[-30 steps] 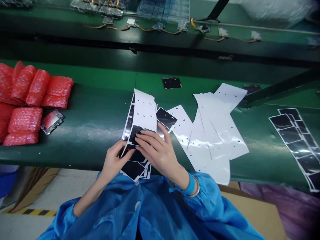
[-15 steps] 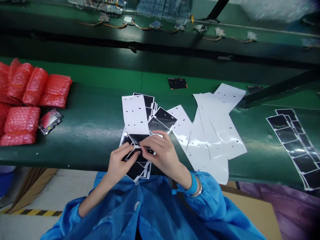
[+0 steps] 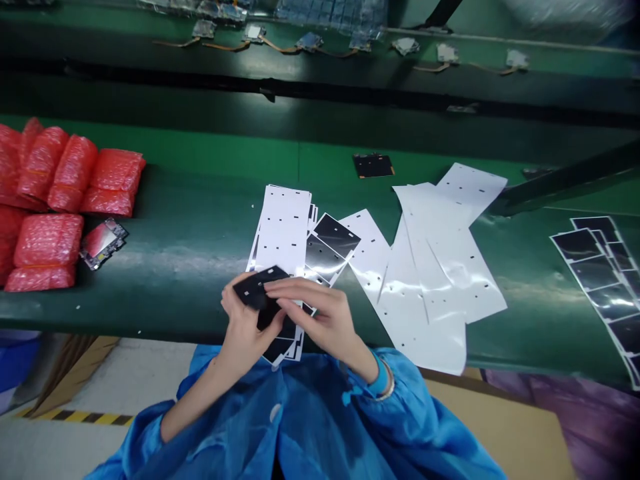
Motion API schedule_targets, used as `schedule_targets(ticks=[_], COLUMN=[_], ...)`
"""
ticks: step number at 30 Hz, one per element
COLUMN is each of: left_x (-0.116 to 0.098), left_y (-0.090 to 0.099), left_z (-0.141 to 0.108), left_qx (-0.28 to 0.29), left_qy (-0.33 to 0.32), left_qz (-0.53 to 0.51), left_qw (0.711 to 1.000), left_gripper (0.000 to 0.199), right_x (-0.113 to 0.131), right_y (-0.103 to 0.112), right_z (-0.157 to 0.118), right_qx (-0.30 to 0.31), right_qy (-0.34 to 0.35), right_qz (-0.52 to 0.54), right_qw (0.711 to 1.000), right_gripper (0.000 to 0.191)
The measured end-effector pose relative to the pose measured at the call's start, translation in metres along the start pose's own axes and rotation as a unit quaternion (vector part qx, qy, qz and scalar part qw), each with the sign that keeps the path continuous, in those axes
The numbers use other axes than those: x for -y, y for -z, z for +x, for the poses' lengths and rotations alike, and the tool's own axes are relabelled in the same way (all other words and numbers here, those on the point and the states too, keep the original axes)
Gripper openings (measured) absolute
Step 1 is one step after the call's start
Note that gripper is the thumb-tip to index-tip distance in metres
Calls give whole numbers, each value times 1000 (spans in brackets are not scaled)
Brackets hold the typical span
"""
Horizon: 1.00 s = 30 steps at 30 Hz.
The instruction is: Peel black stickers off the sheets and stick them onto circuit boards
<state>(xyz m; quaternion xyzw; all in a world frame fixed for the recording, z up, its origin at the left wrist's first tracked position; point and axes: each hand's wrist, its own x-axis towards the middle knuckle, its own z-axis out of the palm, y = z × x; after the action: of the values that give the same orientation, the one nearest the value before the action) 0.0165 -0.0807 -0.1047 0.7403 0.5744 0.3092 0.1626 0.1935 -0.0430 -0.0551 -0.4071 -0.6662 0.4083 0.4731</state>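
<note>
A black rectangular sticker [image 3: 256,288] with small cut-out holes is tilted up between my two hands. My left hand [image 3: 245,330] is closed around its left and lower side. At its right edge, my right hand [image 3: 320,310] pinches with thumb and fingertips, which partly cover the sticker. Under the hands lies a stack of sticker sheets, with a white strip with small holes [image 3: 285,230] on top. Beside it, a fanned sheet of black stickers [image 3: 336,239] sticks out to the right.
Loose white backing sheets [image 3: 425,267] overlap on the right. More black sticker strips [image 3: 600,287] lie at the far right. Red bubble-wrap packs [image 3: 45,243] and a circuit board [image 3: 104,243] sit at left. A black panel [image 3: 373,165] lies behind, below a shelf [image 3: 320,80].
The black sticker is now off its sheet and raised in both hands. The white strip that was bent up lies flatter on the stack. The view has shifted slightly.
</note>
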Motion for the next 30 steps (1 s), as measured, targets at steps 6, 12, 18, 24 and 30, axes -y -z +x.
schedule_targets(ticks=[6, 12, 18, 24, 30], left_x=[2, 10, 75, 170, 143], left_y=[23, 31, 68, 115, 98], left_z=[12, 13, 34, 39, 13], left_qx=[33, 58, 109, -78, 42], left_qy=[52, -17, 5, 225, 92], left_qz=[-213, -144, 172, 229, 180], left_qw=[975, 988, 979, 944, 978], left_gripper=[51, 56, 48, 69, 56], right_x=[-16, -23, -9, -12, -10], right_y=[6, 4, 14, 48, 66], right_z=[2, 4, 0, -7, -8], right_qx=[-101, -55, -34, -65, -97], right_qy=[-111, -165, 20, 196, 257], right_qz=[84, 96, -134, -353, -408], right_qw=[985, 980, 990, 913, 870], right_gripper=[24, 16, 10, 18, 32])
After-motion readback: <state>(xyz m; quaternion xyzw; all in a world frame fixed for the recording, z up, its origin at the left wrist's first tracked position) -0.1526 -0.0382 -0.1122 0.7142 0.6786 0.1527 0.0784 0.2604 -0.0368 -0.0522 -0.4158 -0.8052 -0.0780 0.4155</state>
